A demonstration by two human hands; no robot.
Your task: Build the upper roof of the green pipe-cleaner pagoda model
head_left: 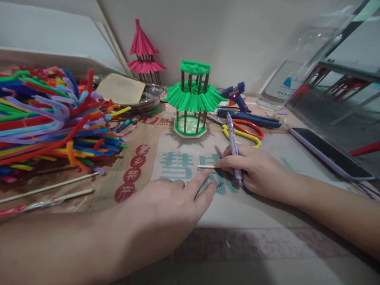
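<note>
A short pale wooden stick (206, 166) lies on the printed cardboard sheet (178, 158). My right hand (252, 168) is closed around a purple pen (234, 150), which stands nearly upright between the fingers. Its fingertips also meet the stick's right end. From the lower left my left hand (175, 206) reaches in flat, index and middle fingers stretched out, the index tip at the stick's near side; whether it presses on it I cannot tell. Just beyond the hands stands a green two-tier pavilion model (194, 97) of fuzzy pipe cleaners and brown posts.
Colourful pipe cleaners (53, 122) heap at the left, near loose wooden sticks (50, 187). Behind are a pink pavilion model (144, 51) and a metal tray (152, 95). Right of the green model are a blue glue gun (236, 96), scissors (252, 124), a phone (329, 152) and a plastic bottle (285, 79).
</note>
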